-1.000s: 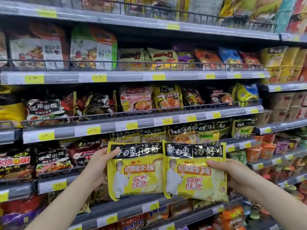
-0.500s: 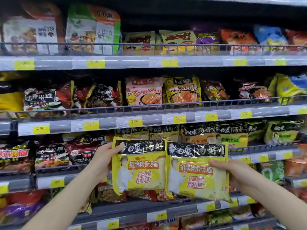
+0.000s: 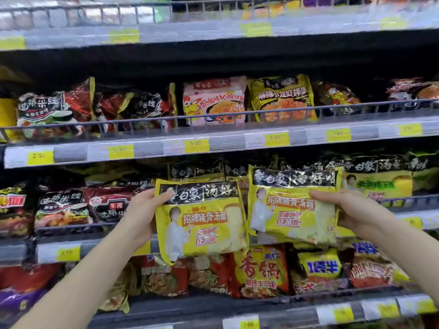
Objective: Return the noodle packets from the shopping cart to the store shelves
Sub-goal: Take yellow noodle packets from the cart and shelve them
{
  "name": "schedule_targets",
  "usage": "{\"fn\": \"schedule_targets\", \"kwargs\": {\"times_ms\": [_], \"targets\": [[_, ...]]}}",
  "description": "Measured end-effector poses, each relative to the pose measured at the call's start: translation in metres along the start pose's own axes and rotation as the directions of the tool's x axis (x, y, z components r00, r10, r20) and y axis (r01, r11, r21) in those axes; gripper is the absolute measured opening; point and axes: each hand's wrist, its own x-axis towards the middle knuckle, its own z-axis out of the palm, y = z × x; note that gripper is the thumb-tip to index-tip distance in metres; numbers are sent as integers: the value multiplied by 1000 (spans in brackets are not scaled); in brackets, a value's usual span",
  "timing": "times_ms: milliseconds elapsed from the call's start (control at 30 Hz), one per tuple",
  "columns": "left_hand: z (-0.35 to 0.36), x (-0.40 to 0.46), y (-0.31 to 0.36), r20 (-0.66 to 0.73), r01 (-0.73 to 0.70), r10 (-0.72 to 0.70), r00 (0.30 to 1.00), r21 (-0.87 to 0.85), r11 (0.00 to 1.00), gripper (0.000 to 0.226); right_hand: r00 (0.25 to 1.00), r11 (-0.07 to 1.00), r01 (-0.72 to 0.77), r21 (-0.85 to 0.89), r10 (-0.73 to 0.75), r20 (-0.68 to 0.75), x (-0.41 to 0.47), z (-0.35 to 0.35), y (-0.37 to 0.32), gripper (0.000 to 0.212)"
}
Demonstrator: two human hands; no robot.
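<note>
Two yellow noodle packets with black top bands are held up in front of the store shelves. My left hand (image 3: 145, 214) grips the left packet (image 3: 202, 224) by its left edge, thumb on the black band. My right hand (image 3: 351, 210) grips the right packet (image 3: 294, 207) by its right edge, thumb across its front. The right packet sits slightly higher and reaches toward the shelf (image 3: 403, 200) where matching yellow packets (image 3: 197, 173) stand in a row behind it. The shopping cart is out of view.
Wire-fronted shelves full of noodle packs fill the view: red and black packs (image 3: 61, 207) at left, pink (image 3: 213, 100) and yellow (image 3: 282, 98) packs on the shelf above, red and yellow packs (image 3: 261, 271) below. Yellow price tags (image 3: 196, 145) line the shelf edges.
The view has moved closer to the shelves. Both hands have lifted the packets nearer to the shelf, and the two packets have drawn apart, the right one now higher.
</note>
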Motion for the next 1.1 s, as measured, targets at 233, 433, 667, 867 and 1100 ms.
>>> {"fn": "schedule_targets", "kwargs": {"times_ms": [233, 433, 667, 867, 1100], "targets": [[-14, 3, 6, -32, 7, -6, 999, 42, 999, 18, 989, 997, 74, 7, -72, -126, 55, 27, -31, 27], [-21, 7, 7, 0, 7, -8, 1000, 72, 997, 18, 962, 966, 163, -200, -201, -185, 86, 70, -34, 32], [-17, 6, 12, 35, -19, 17, 999, 57, 998, 17, 975, 928, 125, -350, -179, -128, 102, 96, -37, 74], [-14, 7, 15, 33, -21, 19, 999, 48, 999, 21, 984, 808, 48, -588, -140, -112, 107, 101, -34, 63], [-10, 13, 14, 43, -30, 28, 999, 59, 998, 18, 975, 592, 43, -805, -202, -96, 115, 108, -27, 41]]}}
